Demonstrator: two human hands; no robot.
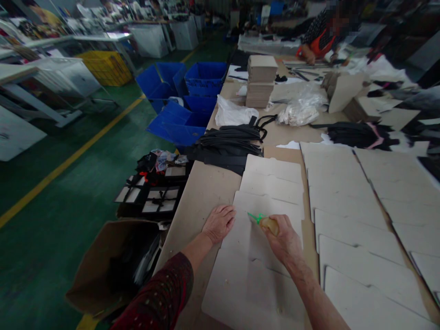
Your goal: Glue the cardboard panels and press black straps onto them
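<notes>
Across the long brown table (202, 183), overlapped rows of pale card sheets (343, 192), running from the near edge to the far. Off to the left, blue crates (202, 78) on the green floor; at the table's left edge, a heap of black straps (230, 142); beyond that, a stack of boards (261, 78) and another person's hand (307, 54) at the far end.

Nearest, in the left-hand row, the sheet being worked (247, 243): flat, matt, grey-white, notched along its far edge, overlapping its neighbours. Pinned at its left margin by the left hand (219, 223), palm down, fingers spread, clasping nothing. Gripped in the right hand (285, 240), fingers wrapped tight around it, a small amber bottle (270, 225), its green nozzle (256, 217) pointing left and down, at or just above the sheet near its far edge; contact too fine to tell.

Looks like a line of glue going on along that edge. Calls next for a steady squeeze, the nozzle kept on the margin, and the left hand bearing down so nothing slides.
</notes>
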